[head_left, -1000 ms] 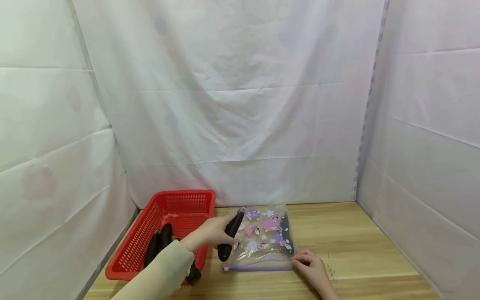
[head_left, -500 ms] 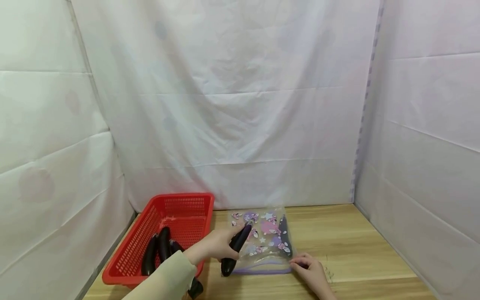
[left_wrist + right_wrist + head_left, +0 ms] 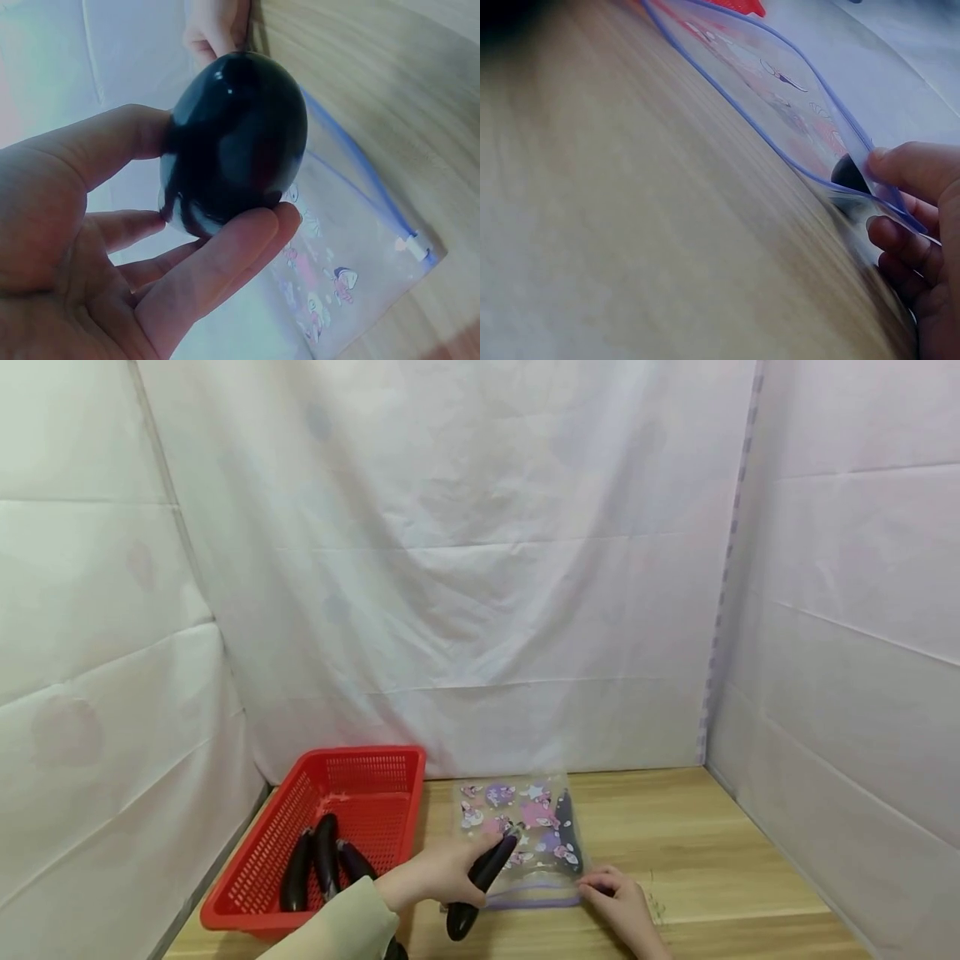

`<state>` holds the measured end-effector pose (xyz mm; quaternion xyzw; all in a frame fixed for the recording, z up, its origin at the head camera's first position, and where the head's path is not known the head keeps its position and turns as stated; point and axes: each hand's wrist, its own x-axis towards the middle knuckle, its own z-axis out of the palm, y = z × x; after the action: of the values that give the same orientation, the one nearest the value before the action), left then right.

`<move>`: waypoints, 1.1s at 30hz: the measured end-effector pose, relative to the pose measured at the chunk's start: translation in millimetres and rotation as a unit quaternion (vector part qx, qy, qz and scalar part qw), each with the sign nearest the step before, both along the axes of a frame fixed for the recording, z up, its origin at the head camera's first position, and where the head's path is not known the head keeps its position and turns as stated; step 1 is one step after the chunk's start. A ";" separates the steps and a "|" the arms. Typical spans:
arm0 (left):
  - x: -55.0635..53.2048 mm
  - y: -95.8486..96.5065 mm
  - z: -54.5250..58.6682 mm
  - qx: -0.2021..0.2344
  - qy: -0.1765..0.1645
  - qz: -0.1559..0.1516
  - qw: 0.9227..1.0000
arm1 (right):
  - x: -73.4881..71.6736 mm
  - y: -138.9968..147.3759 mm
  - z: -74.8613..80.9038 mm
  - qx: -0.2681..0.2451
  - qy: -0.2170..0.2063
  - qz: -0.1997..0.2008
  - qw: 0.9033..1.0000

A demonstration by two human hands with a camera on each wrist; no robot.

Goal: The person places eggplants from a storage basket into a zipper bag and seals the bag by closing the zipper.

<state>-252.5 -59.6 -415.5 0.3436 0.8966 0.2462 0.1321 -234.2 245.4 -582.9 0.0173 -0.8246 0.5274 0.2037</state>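
Observation:
My left hand (image 3: pixel 448 870) grips a dark purple eggplant (image 3: pixel 483 881) by its middle, its stem end tilted up and away over the bag. In the left wrist view the eggplant's glossy round end (image 3: pixel 236 142) faces the camera between thumb and fingers. A clear zipper bag (image 3: pixel 536 839) printed with pink and purple figures lies flat, its purple-edged mouth toward me. Inside, along its right side, rests another eggplant (image 3: pixel 566 831). My right hand (image 3: pixel 618 902) pinches the right corner of the mouth; in the right wrist view the purple zip edges (image 3: pixel 739 109) stand apart.
At the left stands a red plastic basket (image 3: pixel 415 793) with several eggplants (image 3: pixel 326 852) in it. A dark rounded end (image 3: pixel 395 950) shows beside the left sleeve at the bottom edge. White cloth (image 3: pixel 480 568) hangs behind the wooden table (image 3: pixel 697 843) and on both sides.
My left hand has carried the eggplant right and toward me, from above the bag's left side to near its mouth. My right hand keeps its pinch on the bag's corner.

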 end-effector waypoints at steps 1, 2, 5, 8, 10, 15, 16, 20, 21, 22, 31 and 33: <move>0.0 0.9 0.0 -0.004 0.001 -0.002 1.000 | 0.1 -1.1 1.0 -0.001 0.005 -0.004 1.000; 0.3 1.6 -0.3 -0.006 -0.005 -0.002 1.000 | 0.7 -2.6 2.8 0.001 0.008 -0.010 1.000; 1.4 3.6 -1.1 -0.013 -0.020 -0.002 1.000 | 3.5 -4.9 8.0 0.004 0.014 -0.013 1.000; 2.6 4.4 -2.6 -0.007 -0.036 -0.003 0.999 | 2.7 -3.1 6.3 0.002 0.009 -0.003 1.000; 3.0 5.1 -4.4 -0.003 -0.041 -0.004 0.999 | 0.6 -0.3 1.2 -0.001 0.017 0.005 1.000; 3.3 10.2 -9.4 -0.010 -0.014 -0.027 0.999 | -0.1 1.0 -1.7 0.001 0.017 0.003 1.000; 3.8 11.4 -10.6 -0.012 -0.009 -0.032 0.999 | 0.5 0.8 -1.3 0.000 0.015 0.003 1.000; 7.5 14.5 -14.9 -0.020 -0.013 -0.039 0.999 | 2.1 -0.6 0.4 -0.004 0.014 0.000 1.000; 8.3 14.9 -15.9 -0.020 -0.018 -0.039 0.999 | 2.1 -0.9 0.8 -0.002 0.018 0.000 1.000; 8.9 15.2 -16.9 -0.018 -0.024 -0.039 0.999 | 2.1 -1.1 1.3 -0.004 0.020 0.002 1.000; 12.1 16.9 -20.3 -0.019 -0.069 -0.051 0.996 | -3.1 1.2 -0.5 0.003 0.020 0.013 1.000; 12.9 17.9 -21.6 -0.017 -0.079 -0.058 0.995 | -3.8 1.6 -1.1 0.003 0.017 0.012 1.000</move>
<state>-239.5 -41.7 -437.1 0.3723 0.8658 0.2496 0.2223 -238.0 247.1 -583.9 0.0372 -0.8222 0.5271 0.2116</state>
